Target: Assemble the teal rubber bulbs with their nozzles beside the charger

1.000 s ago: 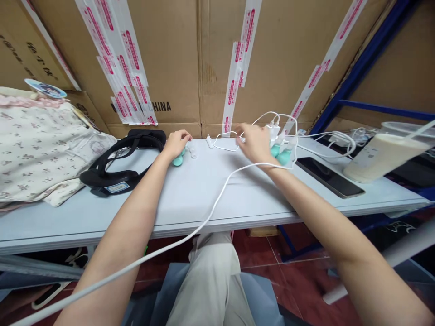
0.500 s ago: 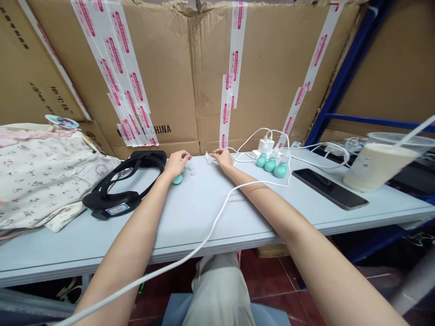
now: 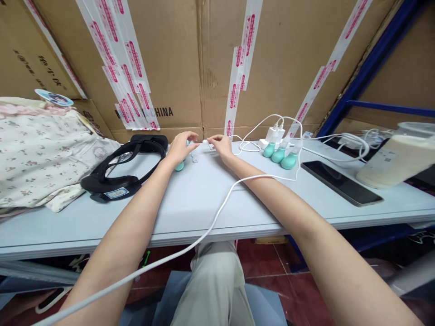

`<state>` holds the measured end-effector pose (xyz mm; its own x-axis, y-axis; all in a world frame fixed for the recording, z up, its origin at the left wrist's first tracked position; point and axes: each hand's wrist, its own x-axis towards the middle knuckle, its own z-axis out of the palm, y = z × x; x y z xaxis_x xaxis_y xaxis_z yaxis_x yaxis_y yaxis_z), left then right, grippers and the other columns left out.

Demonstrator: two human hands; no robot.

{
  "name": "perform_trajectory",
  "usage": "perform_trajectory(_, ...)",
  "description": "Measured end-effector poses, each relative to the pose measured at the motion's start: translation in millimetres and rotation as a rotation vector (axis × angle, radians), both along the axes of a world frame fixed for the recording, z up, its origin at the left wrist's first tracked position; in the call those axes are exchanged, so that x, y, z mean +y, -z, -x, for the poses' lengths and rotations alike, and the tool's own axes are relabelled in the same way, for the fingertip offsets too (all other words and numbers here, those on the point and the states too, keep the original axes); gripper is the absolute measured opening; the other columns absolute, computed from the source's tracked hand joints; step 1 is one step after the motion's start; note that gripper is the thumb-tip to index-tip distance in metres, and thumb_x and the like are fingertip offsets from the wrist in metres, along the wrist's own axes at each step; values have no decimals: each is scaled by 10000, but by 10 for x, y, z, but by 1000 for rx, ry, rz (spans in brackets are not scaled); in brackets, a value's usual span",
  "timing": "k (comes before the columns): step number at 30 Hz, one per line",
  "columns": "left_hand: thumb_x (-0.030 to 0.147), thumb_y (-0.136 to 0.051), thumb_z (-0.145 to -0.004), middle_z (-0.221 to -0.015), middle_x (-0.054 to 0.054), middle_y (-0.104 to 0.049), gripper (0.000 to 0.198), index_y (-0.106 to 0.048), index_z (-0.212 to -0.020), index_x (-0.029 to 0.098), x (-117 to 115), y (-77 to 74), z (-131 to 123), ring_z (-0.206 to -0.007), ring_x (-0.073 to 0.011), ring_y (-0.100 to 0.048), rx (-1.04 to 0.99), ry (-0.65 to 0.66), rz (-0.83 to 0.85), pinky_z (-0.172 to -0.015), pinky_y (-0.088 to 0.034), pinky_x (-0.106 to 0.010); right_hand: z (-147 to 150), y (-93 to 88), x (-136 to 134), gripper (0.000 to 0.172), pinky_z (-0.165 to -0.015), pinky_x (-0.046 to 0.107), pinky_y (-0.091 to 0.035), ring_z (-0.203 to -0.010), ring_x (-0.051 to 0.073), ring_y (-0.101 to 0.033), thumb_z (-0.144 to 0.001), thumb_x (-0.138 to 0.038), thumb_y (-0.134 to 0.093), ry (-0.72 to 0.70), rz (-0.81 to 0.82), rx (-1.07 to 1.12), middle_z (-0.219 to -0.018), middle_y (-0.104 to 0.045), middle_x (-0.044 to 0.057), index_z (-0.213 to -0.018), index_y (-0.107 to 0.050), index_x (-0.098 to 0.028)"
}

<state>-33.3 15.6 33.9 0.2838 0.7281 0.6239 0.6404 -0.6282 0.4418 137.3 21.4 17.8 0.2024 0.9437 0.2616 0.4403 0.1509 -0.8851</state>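
At the back of the pale table, my right hand pinches a small white piece between its fingertips. My left hand is just left of it, thumb and fingers apart, beside a teal bulb that is partly hidden by the hand. A small clear piece lies by the left thumb. To the right, three teal bulbs with clear tips stand in a slanting row near a white charger.
A black headset and floral cloth lie left. A phone and a drink cup are right. A white cable crosses the table in front; taped cardboard stands behind.
The view has tilted down and shifted slightly. My left hand's fingers have spread and moved nearer the right fingertips, where the small white piece has been picked up.
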Motion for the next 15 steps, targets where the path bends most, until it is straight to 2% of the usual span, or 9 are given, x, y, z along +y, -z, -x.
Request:
perform_trajectory(2,238,-708,-666,-925,-49,-699,330,-670,-988,179,-19,-30,-27,-871,-183,-618,-64,22,12,-849,-445,-311,52,-54,-61,160,-621,211,-438,-735,102,-630,-841,-293,-589,-161,59,198,-966,-718,33,-903,-690,-186)
perform_trajectory(4,236,-720,-661,-879,-48,-700,302,-686,-954,172,-25,-56,-28,-820,-171,-618,-168,11,24,-811,-459,-298,79,-87,-126,149,-595,191,-406,-697,77,-611,-848,-272,-584,-255,99,318,-983,-718,33,-919,-684,-186)
perform_trajectory(8,263,-761,-625,-869,-49,-707,308,-711,-917,179,16,-76,22,-807,-170,-603,-288,-48,-16,-792,-460,-298,74,-102,-190,124,-603,177,-375,-697,56,-577,-838,-268,-613,-339,110,404,-993,-716,21,-907,-685,-196)
perform_trajectory(12,315,-741,-651,-827,-58,-722,223,-725,-819,169,64,-32,20,-731,-153,-604,-353,54,69,-733,-474,-287,55,-79,-133,127,-590,175,-357,-675,49,-552,-839,-272,-615,-421,105,417,-996,-711,11,-915,-684,-198)
perform_trajectory(15,337,-739,-653,-826,-58,-726,226,-720,-801,167,53,-6,-39,-756,-151,-625,-427,91,47,-738,-488,-273,53,-62,-98,156,-573,172,-355,-664,49,-543,-827,-317,-630,-441,85,421,-999,-709,8,-923,-682,-206)
